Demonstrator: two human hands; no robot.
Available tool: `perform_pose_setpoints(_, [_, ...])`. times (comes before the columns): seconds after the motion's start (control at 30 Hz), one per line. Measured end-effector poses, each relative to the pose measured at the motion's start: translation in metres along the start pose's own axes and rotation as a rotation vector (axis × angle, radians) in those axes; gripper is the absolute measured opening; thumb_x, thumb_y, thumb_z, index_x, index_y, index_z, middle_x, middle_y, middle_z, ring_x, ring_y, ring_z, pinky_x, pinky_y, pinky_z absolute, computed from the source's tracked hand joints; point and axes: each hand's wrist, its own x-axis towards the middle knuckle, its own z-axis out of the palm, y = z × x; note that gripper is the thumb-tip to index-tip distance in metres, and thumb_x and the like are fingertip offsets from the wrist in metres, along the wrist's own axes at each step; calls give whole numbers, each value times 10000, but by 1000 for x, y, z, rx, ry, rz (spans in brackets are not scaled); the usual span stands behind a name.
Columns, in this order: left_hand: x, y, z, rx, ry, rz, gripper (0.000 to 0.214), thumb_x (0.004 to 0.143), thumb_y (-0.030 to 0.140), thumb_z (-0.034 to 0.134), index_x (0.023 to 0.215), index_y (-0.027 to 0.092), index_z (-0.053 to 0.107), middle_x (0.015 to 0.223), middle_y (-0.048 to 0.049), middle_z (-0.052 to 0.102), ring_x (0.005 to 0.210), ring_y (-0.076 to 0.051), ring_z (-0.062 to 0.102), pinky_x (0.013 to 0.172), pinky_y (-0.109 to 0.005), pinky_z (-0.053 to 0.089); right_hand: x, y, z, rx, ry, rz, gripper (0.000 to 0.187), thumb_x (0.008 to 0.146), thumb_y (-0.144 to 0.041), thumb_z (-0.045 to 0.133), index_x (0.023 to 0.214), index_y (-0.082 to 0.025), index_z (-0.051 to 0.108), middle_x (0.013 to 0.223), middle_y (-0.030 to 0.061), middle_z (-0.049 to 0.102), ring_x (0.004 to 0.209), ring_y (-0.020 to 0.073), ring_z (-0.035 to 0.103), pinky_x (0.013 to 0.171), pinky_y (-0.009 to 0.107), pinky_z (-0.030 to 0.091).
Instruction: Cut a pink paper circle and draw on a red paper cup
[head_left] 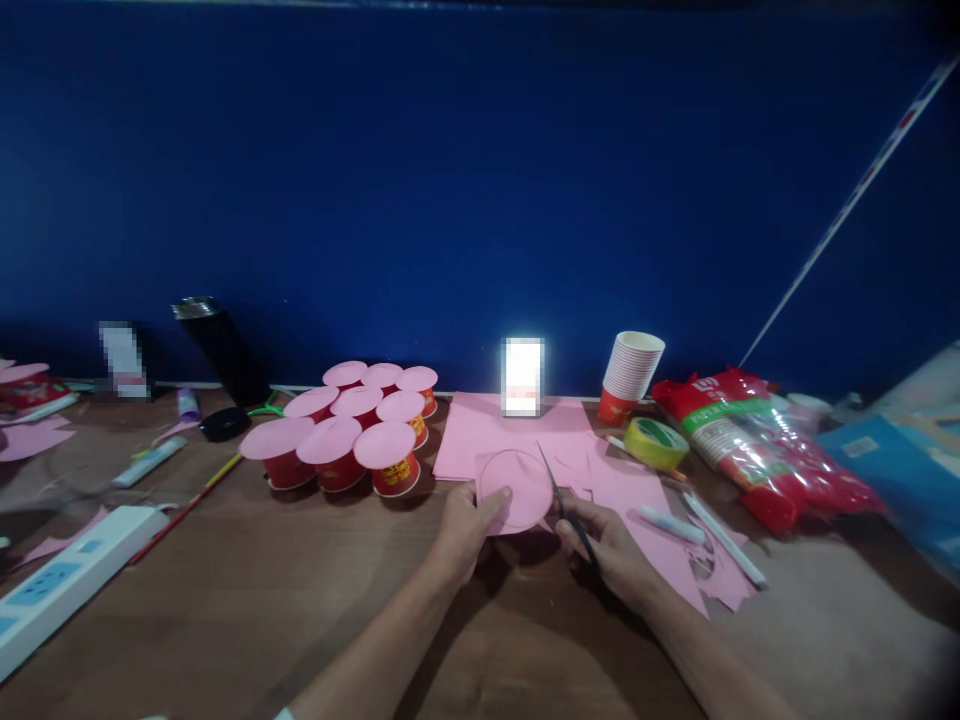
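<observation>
My left hand (474, 520) grips a piece of pink paper (517, 490) by its left side, thumb on top. A round outline is drawn on this paper, and part of its edge is cut. My right hand (600, 540) is closed around dark scissors (574, 520), whose blades point away from me along the right side of the circle. Behind the paper lies a stack of pink sheets (469, 430). To the left stand several red paper cups (341, 473), upside down, each topped with a pink paper disc (330, 440).
At the back right stand nested paper cups (634, 365), yellow-green tape (655, 445) and a red plastic package (750, 440). Pink offcuts and a white marker (671, 525) lie right of my hand. A power strip (67, 575), a dark flask (221, 350) and its lid (224, 424) are on the left.
</observation>
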Motion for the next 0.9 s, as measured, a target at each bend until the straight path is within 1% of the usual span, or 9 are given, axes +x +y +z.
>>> perform_pose_setpoints(0.13, [0,1,0,-4,1,3,423,586,389,801,830,54,716,731,-113,719,620,-179,636,588,-264,500,0,-1,0,-4,-4,-12,445,730,-528,700,983,-169,630,552,-69,431,438,57,375,387,171,273])
perform_pose_setpoints(0.27, [1,0,-1,26,11,5,417,601,388,792,835,52,711,754,-123,722,634,-182,636,593,-266,502,-1,-1,0,-14,8,-17,448,744,-536,685,987,-164,624,512,-72,433,407,50,338,370,174,242])
perform_pose_setpoints(0.43, [3,-2,-3,26,26,-2,417,593,385,798,824,51,705,765,-127,722,630,-179,634,589,-266,503,0,1,-1,-23,16,-5,462,747,-547,679,1001,-165,622,489,-69,445,407,59,364,377,174,270])
perform_pose_setpoints(0.57, [3,-3,-3,27,15,-2,410,603,384,800,837,61,705,773,-115,724,632,-170,637,581,-249,500,0,2,-2,-13,20,-3,457,738,-532,696,995,-161,622,488,-72,445,409,53,358,379,164,265])
perform_pose_setpoints(0.67, [1,0,-3,-72,-5,-49,391,621,379,801,855,85,695,798,-101,724,678,-171,653,623,-245,517,0,3,-1,5,27,3,444,743,-517,698,1002,-167,610,497,-77,442,406,51,363,374,160,269])
perform_pose_setpoints(0.73, [-1,4,-3,-193,-9,-135,391,660,409,775,902,117,681,840,-86,722,688,-171,661,609,-247,528,1,2,0,36,50,12,449,735,-522,703,1003,-176,599,511,-83,435,403,52,367,364,158,278])
perform_pose_setpoints(0.8, [-4,8,-3,-319,-67,-236,420,720,474,710,983,151,661,893,-80,716,683,-177,665,578,-268,541,3,0,1,67,91,19,446,714,-537,712,954,-180,594,531,-81,441,402,52,372,347,153,277])
perform_pose_setpoints(0.87, [-7,9,-2,-421,-206,-281,462,769,528,641,1032,148,645,905,-96,707,699,-187,669,608,-299,558,4,-2,3,80,140,11,430,703,-556,709,854,-174,585,543,-69,462,396,50,376,332,149,269])
perform_pose_setpoints(0.9, [-9,8,-1,-466,-267,-280,472,771,535,638,1017,133,646,886,-105,701,731,-192,671,652,-308,563,5,-2,3,79,165,5,426,706,-566,701,807,-171,576,542,-62,472,389,47,373,325,149,263])
